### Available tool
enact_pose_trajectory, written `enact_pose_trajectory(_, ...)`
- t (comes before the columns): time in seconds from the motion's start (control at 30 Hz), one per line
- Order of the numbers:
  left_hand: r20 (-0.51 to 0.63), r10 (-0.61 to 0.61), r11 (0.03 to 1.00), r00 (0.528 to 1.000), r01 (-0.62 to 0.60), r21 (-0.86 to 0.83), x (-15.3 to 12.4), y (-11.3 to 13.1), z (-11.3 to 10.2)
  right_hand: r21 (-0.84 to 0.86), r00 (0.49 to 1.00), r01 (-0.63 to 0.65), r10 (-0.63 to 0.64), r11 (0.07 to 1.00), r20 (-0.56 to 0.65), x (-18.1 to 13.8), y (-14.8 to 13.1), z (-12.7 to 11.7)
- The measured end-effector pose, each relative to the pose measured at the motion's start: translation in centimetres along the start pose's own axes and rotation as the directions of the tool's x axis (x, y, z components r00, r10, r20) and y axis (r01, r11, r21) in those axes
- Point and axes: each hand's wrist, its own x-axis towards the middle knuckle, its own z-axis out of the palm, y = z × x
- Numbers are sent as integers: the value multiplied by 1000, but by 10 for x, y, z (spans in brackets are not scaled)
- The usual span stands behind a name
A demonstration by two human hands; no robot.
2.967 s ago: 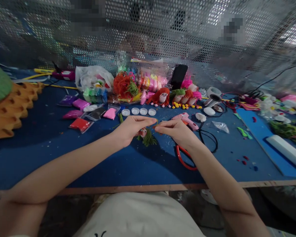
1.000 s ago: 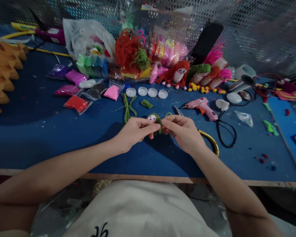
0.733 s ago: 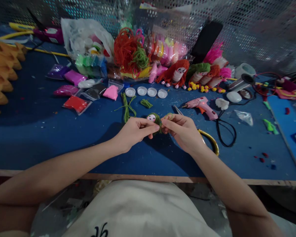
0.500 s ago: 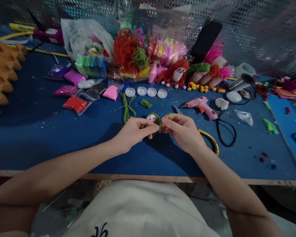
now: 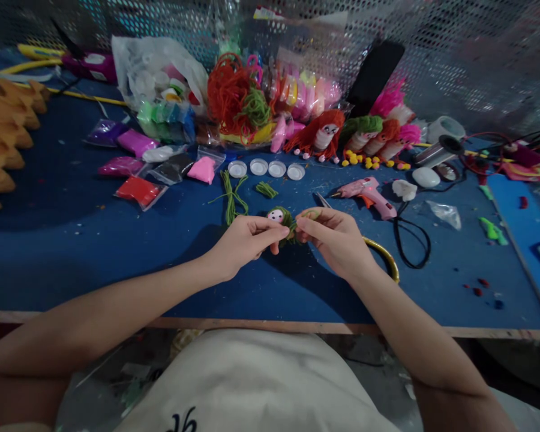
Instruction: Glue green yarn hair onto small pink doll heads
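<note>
Between my hands is a small doll (image 5: 276, 215) with a white face, dark eyes and green yarn hair. My left hand (image 5: 247, 240) is closed around the doll, thumb and forefinger pinched at its hair. On the other side, my right hand (image 5: 330, 236) pinches green yarn (image 5: 312, 214) beside the doll; the fingertips of both hands nearly meet. Most of the doll's body is hidden by my fingers. Beyond my left hand lie a bundle of green yarn (image 5: 231, 201) and a shorter green bundle (image 5: 266, 190). Scissors with gold handles (image 5: 389, 258) lie partly under my right hand.
A pink glue gun (image 5: 364, 195) with a black cord rests at the right. White caps (image 5: 277, 170) stand in a row. Finished yarn dolls (image 5: 326, 132) lean at the back. Clay packets (image 5: 140, 189) lie at the left, near an orange egg tray (image 5: 9, 135).
My hands stay almost in place. Slightly more green yarn shows between my fingertips now, and my right fingers have shifted a little.
</note>
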Motion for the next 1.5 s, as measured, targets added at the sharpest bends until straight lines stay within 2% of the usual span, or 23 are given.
enact_pose_trajectory(0.13,-2,18,1000,1000,-18,0,0,0,0,-10,1000,-8,8,1000,-5,0,1,1)
enact_pose_trajectory(0.5,-38,107,985,993,-101,143,0,-4,0,51,1000,-29,28,998,2,0,1,0)
enact_pose_trajectory(0.57,-63,161,968,985,-145,204,-3,-2,-2,46,999,-44,43,998,16,-1,0,-1)
enact_pose_trajectory(0.63,-83,276,935,958,-248,253,-5,-1,-2,35,998,-49,48,998,32,-1,0,-1)
enact_pose_trajectory(0.7,-68,382,897,922,-352,267,-6,-1,-2,29,999,-42,41,999,36,-2,0,0)
enact_pose_trajectory(0.77,-49,429,878,902,-403,259,-6,-4,0,30,999,-36,35,999,35,-3,2,0)
enact_pose_trajectory(1.03,-98,478,851,873,-433,296,-6,-7,0,56,1000,-4,3,998,15,-4,2,2)
enact_pose_trajectory(1.17,-120,445,869,887,-396,299,-8,-4,0,46,1000,25,-24,999,-18,-2,0,0)
enact_pose_trajectory(1.33,-141,395,910,908,-366,194,-6,-8,1,26,1000,26,-25,999,-17,-3,2,-2)
enact_pose_trajectory(1.4,-138,412,904,901,-386,182,-4,-10,1,19,1000,16,-15,1000,-6,-4,4,-1)
enact_pose_trajectory(1.5,-118,470,866,875,-431,256,-4,-9,0,5,1000,20,-20,1000,13,-5,6,1)
